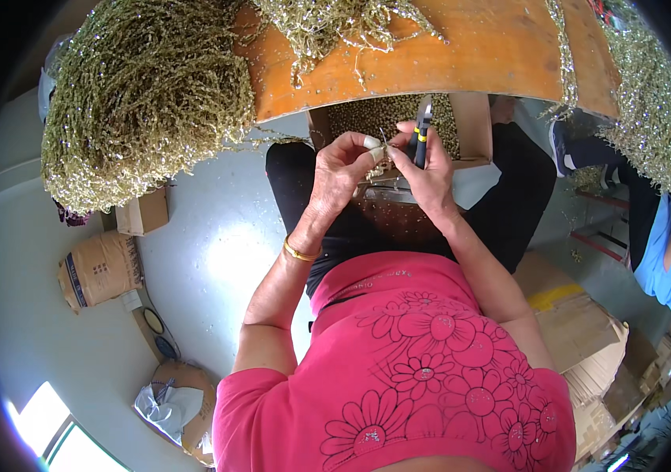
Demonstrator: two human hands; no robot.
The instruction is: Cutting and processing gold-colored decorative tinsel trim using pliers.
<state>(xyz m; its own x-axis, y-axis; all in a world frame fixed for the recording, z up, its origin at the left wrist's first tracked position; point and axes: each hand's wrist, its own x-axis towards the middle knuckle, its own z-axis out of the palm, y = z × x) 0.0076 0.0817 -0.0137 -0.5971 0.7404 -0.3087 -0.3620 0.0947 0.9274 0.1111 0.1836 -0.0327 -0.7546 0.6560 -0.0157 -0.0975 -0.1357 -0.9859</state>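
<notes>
My left hand (pixel 337 175) is closed in a pinch, with pale coverings on its thumb and forefinger. Between its fingertips and those of my right hand (pixel 431 181) is a thin wire-like strand (pixel 383 135) with small gold bits hanging below it. A pair of side cutters (pixel 422 135) with black-and-yellow handles is gripped in my right hand, jaws pointing away from me. Both hands are above my lap, at the near side of an open cardboard box (pixel 475 126) filled with small gold beads (pixel 351 116).
An orange wooden table (pixel 501 55) spans the far side. Big bundles of glittery gold strands (pixel 147 94) hang over its left edge, more at the right (pixel 654 102). A person in blue (pixel 670 267) sits at right. Cardboard boxes (pixel 575 334) and a brown sack (pixel 99 271) stand around.
</notes>
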